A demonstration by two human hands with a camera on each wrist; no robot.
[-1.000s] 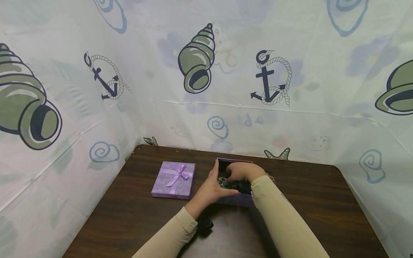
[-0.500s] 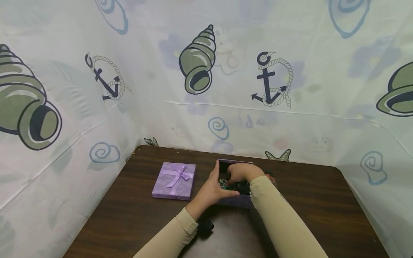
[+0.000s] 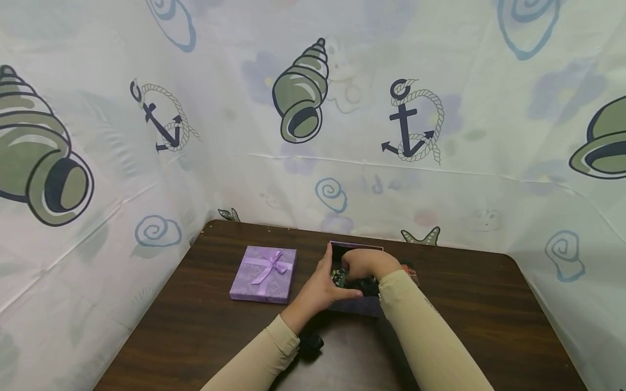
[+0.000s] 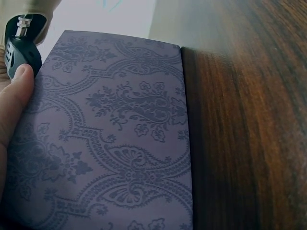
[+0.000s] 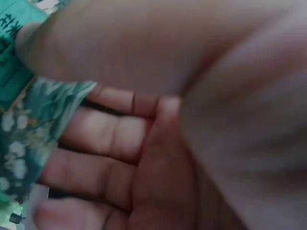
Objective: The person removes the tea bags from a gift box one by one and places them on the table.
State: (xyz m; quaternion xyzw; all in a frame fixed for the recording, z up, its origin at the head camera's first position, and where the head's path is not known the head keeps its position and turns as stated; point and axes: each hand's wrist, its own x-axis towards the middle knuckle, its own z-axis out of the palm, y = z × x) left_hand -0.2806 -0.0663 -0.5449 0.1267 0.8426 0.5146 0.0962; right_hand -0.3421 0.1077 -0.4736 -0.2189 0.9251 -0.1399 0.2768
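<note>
A purple patterned gift box [image 3: 354, 307] stands uncovered on the table. My left hand [image 3: 320, 285] holds its near left corner, thumb along the front rim and fingers up the left side. The left wrist view shows the thumb at the top edge of the box's patterned wall [image 4: 120, 129]. My right hand [image 3: 364, 263] reaches down inside, its fingertips hidden in the head view. In the right wrist view its thumb and fingers pinch a green floral packet [image 5: 33, 110] with dark printed characters. Other green patterned contents [image 3: 338, 278] show beside the right hand.
The square purple lid [image 3: 264, 274] with a ribbon bow lies flat to the left of the box. Something orange and green [image 3: 411, 271] shows just past the right wrist. A black device [image 3: 310, 345] sits under the left wrist. Printed fabric [image 3: 362, 179] hangs behind the table.
My right hand has shifted slightly inside the box, with less green showing beside its fingers. The left hand keeps its hold, and the lid has not moved.
</note>
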